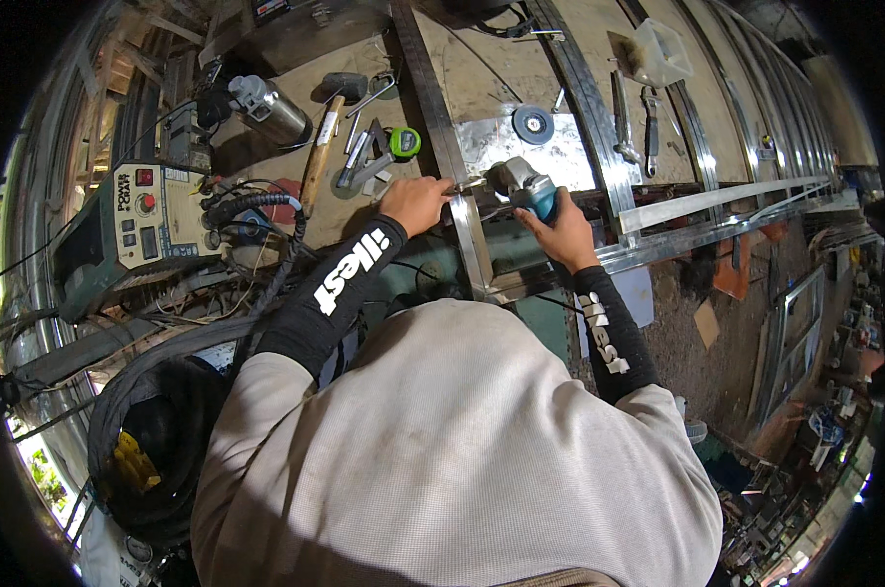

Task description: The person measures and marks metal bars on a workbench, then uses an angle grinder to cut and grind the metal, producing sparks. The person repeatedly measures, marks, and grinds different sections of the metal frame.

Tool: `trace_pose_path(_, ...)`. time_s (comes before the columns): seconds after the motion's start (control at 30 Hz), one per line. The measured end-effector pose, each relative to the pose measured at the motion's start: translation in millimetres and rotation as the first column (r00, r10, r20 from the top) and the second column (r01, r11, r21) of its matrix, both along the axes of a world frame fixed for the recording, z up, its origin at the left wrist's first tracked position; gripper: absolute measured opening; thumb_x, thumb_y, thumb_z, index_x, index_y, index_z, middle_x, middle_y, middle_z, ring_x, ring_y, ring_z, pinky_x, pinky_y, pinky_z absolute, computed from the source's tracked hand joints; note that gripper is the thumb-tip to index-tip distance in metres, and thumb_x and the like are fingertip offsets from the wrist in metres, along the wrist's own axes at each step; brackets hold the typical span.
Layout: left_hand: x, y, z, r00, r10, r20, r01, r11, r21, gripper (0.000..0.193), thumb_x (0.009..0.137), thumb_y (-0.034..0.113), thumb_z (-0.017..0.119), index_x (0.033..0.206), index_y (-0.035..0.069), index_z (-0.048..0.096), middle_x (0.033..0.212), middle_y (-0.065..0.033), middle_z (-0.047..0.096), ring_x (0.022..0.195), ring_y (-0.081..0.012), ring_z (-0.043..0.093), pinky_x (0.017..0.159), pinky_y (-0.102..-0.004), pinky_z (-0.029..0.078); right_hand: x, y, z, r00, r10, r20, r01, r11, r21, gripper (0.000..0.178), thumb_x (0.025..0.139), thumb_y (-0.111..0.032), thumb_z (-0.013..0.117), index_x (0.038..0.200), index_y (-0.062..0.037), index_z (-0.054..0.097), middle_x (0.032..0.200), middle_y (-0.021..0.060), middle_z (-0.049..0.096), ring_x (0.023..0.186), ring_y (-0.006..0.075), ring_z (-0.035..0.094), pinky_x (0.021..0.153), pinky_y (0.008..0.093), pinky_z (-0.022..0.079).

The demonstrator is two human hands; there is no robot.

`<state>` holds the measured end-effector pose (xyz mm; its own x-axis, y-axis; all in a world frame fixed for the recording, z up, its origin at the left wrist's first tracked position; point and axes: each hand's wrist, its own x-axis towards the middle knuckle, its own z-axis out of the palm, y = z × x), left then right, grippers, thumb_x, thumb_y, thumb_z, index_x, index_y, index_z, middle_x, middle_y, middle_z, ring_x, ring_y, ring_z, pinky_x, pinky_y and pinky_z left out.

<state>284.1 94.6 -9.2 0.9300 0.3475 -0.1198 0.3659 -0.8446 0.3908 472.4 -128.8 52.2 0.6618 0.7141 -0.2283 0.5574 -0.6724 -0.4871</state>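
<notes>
My right hand (563, 235) is wrapped round the teal body of an angle grinder (534, 192), whose grey metal head points left. Close to that head, my left hand (418, 203) reaches in with its fingers drawn together. Its fingertips meet a small shiny metal piece (472, 183) at a steel bar (474, 245) of the frame; the exact grip is partly hidden. Beyond the grinder, a loose round disc (533, 124) lies on a bright metal sheet (481, 142). The grinder's own disc is hard to make out.
At left stand a welding machine (149, 225) with thick cables and a metal flask (278, 115). A wooden-handled hammer (322, 157) and green tape measure (404, 144) lie nearby. Long steel tubes (569, 73), wrenches (650, 132) and a clear tub (660, 54) occupy the far right.
</notes>
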Motion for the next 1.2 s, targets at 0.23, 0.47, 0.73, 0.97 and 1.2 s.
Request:
trace_pose_path(0.23, -0.4, -0.3, 2.7, 1.000, 0.021, -0.008, -0.021, 0.999, -0.034, 0.035, 0.099, 0.033, 0.063, 0.128, 0.015, 0.070, 0.103, -0.0162, 0.075, 0.092, -0.0372, 0.072, 0.079, -0.0497, 0.056, -11.5, -16.8, -5.0, 1.000, 0.019, 0.010, -0.019, 0.999, 0.026, 0.069, 0.085, -0.058, 0.077, 0.113, 0.0000, 0.052, 0.097, 0.0271, 0.070, 0.089, 0.0460, 0.070, 0.076, 0.0507, 0.055)
trace_pose_path(0.47, 0.4, 0.0, 4.9, 1.000, 0.010, -0.009, -0.010, 1.000, -0.009, 0.032, 0.098, 0.032, 0.064, 0.124, 0.016, 0.071, 0.100, -0.0142, 0.075, 0.091, -0.0357, 0.072, 0.077, -0.0497, 0.056, -24.8, -39.9, -3.6, 1.000, 0.021, 0.022, -0.022, 1.000, 0.010, 0.066, 0.084, -0.055, 0.079, 0.109, 0.0000, 0.052, 0.094, 0.0263, 0.069, 0.087, 0.0464, 0.069, 0.075, 0.0511, 0.054)
trace_pose_path(0.73, -2.5, -0.8, 7.9, 0.996, 0.074, -0.042, -0.077, 0.993, -0.088, 0.037, 0.097, 0.033, 0.066, 0.132, 0.020, 0.070, 0.108, -0.0171, 0.075, 0.094, -0.0391, 0.071, 0.083, -0.0509, 0.055, -26.4, -70.0, -22.9, 0.946, -0.198, -0.257, 0.249, 0.950, 0.186, 0.068, 0.085, -0.052, 0.081, 0.109, 0.0073, 0.058, 0.094, 0.0261, 0.069, 0.084, 0.0351, 0.070, 0.076, 0.0434, 0.055)
trace_pose_path(0.97, -25.0, 0.4, 5.0, 0.933, 0.119, 0.339, 0.016, 0.929, -0.370, 0.033, 0.095, 0.021, 0.072, 0.126, 0.010, 0.072, 0.105, -0.0136, 0.073, 0.097, -0.0366, 0.069, 0.083, -0.0422, 0.055, -35.0, -90.5, -23.0, 0.852, -0.314, -0.419, 0.441, 0.862, 0.251, 0.065, 0.085, -0.047, 0.084, 0.113, 0.0070, 0.061, 0.095, 0.0129, 0.068, 0.086, 0.0178, 0.062, 0.076, 0.0345, 0.053)
trace_pose_path(1.2, -49.5, -9.7, 34.7, 0.935, 0.348, 0.068, -0.051, 0.321, -0.946, 0.035, 0.101, 0.028, 0.071, 0.125, 0.002, 0.066, 0.099, -0.0082, 0.068, 0.084, -0.0200, 0.068, 0.074, -0.0312, 0.057, -41.7, -95.5, -29.5, 0.865, -0.302, -0.401, 0.430, 0.858, 0.281, 0.078, 0.084, -0.047, 0.084, 0.120, 0.0162, 0.055, 0.101, 0.0202, 0.067, 0.091, 0.0219, 0.062, 0.082, 0.0372, 0.053)
